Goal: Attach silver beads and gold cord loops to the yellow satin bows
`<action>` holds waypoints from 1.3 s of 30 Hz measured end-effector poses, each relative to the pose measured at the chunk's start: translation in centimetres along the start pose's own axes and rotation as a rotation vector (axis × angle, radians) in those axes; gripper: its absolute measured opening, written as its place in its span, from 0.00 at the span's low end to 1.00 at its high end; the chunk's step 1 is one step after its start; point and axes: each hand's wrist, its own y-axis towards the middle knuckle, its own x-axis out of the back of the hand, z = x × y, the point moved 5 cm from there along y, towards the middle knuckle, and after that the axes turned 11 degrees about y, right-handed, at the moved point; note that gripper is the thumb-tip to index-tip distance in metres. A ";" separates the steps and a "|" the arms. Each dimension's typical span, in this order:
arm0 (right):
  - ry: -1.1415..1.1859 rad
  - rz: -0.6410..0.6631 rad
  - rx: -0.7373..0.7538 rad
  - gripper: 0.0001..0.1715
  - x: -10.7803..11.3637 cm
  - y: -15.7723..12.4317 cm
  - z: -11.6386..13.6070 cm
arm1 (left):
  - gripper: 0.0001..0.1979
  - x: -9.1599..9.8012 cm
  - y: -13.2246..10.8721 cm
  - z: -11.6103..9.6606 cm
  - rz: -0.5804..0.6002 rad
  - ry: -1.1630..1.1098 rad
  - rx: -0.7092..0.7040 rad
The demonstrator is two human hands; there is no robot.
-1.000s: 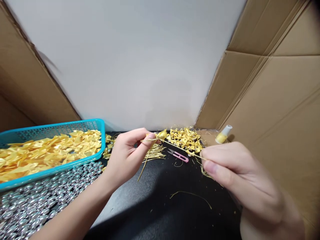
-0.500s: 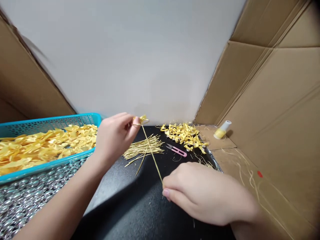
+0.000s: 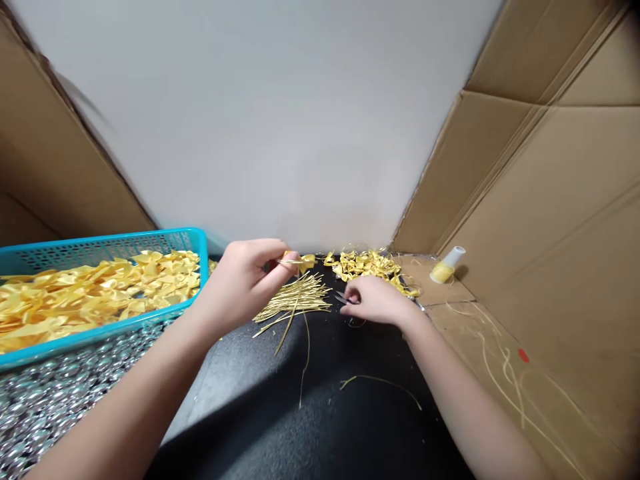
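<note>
Yellow bow (image 3: pixel 307 261) is sitting at the left hand (image 3: pixel 253 280), near the bundle of gold ties (image 3: pixel 295 297) on the black bench (image 3: pixel 270 427), that grip pinching it between thumb and forefinger; across the way, the right hand (image 3: pixel 376 300) is curling round the thread snips (image 3: pixel 341 299), blades poking out toward the ties, though whether this grip is pressing on them I cannot tell; a pile of bows (image 3: pixel 367 265) is lying just beyond; over at left, the blue basket (image 3: pixel 205 257) is holding yellow ribbon pieces (image 3: pixel 150 273), silver beads (image 3: pixel 85 387) spreading along its near side.
</note>
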 end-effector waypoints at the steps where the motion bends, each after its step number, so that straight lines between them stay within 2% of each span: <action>1: -0.024 -0.056 -0.048 0.16 0.5 0.7 -1.3 | 0.17 0.0 -0.1 -0.1 0.022 -0.025 0.015; 4: -0.057 -0.104 -0.135 0.14 0.3 2.2 -3.5 | 0.17 0.0 -0.3 -0.3 0.069 -0.123 0.075; 8: -0.050 -0.091 -0.153 0.05 -0.9 3.0 -3.8 | 0.18 -0.2 -0.7 -0.2 0.140 -0.242 0.159; 12: -0.012 -0.135 -0.114 0.03 -1.0 2.9 -3.6 | 0.19 -0.2 -0.9 -0.4 0.200 -0.326 0.212; 16: 0.105 -0.155 -0.054 0.02 -1.2 3.2 -3.8 | 0.20 -0.1 -0.9 -0.8 0.224 -0.409 0.191; 19: 0.228 -0.143 0.010 0.07 -1.2 3.5 -3.8 | 0.20 0.1 -0.9 -0.9 0.220 -0.438 0.173; 21: 0.313 -0.162 0.067 0.10 -0.5 3.2 -3.4 | 0.20 0.1 -1.0 -0.8 0.215 -0.438 0.166; 24: 0.448 -0.225 0.164 0.20 1.8 1.5 -2.0 | 0.20 0.2 -1.1 -0.9 0.203 -0.421 0.159; 26: 0.659 -0.320 0.284 0.25 4.0 -0.8 -0.6 | 0.19 0.4 -1.3 -1.1 0.169 -0.382 0.145; 28: 0.781 -0.454 0.435 0.22 6.1 -3.8 1.1 | 0.19 0.7 -1.4 -1.5 0.113 -0.319 0.115; 30: 0.726 -0.617 0.545 0.18 7.4 -6.8 2.7 | 0.19 1.1 -1.4 -2.0 0.059 -0.246 0.085; 31: 0.641 -0.656 0.593 0.16 7.6 -8.1 3.7 | 0.19 1.2 -1.5 -2.2 0.036 -0.214 0.076; 33: 0.450 -0.646 0.716 0.16 7.2 -9.6 5.5 | 0.19 1.4 -1.6 -2.5 0.012 -0.165 0.066; 36: 0.203 -0.736 0.897 0.17 6.3 -10.6 7.0 | 0.19 1.4 -1.7 -2.9 -0.010 -0.128 0.055; 39: -0.063 -0.891 0.916 0.17 5.5 -10.1 7.3 | 0.19 1.3 -1.8 -3.0 -0.017 -0.119 0.054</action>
